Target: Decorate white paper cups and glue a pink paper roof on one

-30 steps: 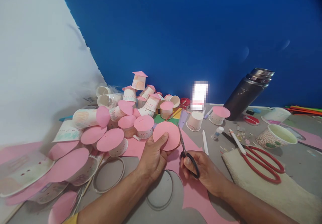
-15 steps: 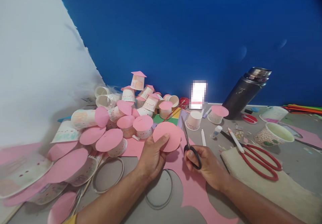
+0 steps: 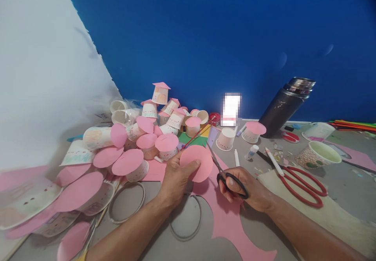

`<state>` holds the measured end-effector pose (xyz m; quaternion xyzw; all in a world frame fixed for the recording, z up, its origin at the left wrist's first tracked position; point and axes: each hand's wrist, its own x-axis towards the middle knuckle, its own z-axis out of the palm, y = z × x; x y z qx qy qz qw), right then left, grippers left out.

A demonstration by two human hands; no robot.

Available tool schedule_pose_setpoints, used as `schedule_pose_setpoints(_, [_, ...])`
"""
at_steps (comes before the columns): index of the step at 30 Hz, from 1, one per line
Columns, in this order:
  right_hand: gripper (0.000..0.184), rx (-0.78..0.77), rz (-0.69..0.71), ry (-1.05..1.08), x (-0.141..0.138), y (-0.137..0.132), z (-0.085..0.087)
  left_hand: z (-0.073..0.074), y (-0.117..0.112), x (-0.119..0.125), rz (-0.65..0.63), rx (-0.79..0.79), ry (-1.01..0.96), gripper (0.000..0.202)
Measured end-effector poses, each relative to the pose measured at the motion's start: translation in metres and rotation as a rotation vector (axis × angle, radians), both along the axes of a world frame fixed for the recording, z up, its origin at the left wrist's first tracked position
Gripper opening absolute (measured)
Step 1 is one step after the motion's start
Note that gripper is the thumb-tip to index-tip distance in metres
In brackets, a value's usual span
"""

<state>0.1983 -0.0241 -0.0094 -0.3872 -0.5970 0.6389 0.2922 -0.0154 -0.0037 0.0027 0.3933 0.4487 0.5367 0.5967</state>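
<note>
My left hand (image 3: 178, 175) pinches a round pink paper disc (image 3: 199, 157) between thumb and fingers, its face toward me. In my right hand (image 3: 246, 186) are scissors with black handles (image 3: 219, 163); the fingers wrap the loops and the blades point up and left, close to the disc's right edge. Below both hands lies a pink paper sheet (image 3: 226, 218) with curved cut-outs. A thin grey ring (image 3: 199, 222) rests on the table under my left forearm, and a second ring (image 3: 110, 210) is left of it.
Paper cups with pink paper tops (image 3: 132, 161) pile up at left. A dark flask (image 3: 282, 110) leans by the blue wall. Red-handled scissors (image 3: 319, 202) lie on a cloth (image 3: 311, 225) at right. A glue stick (image 3: 252, 152), white marker (image 3: 236, 158) and patterned cup (image 3: 317, 157) stand or lie nearby.
The scissors in my right hand have tilted further left, their tips now nearer the disc's upper right edge. My left hand has turned the disc slightly and its thumb has shifted.
</note>
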Motion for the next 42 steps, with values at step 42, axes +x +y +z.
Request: schedule_pose_setpoints(42, [0.073,-0.083,0.020,0.006,0.0038,0.0025,0.0042,0.0048,0.0009,-0.0035,-0.144,-0.055,0.046,0.043])
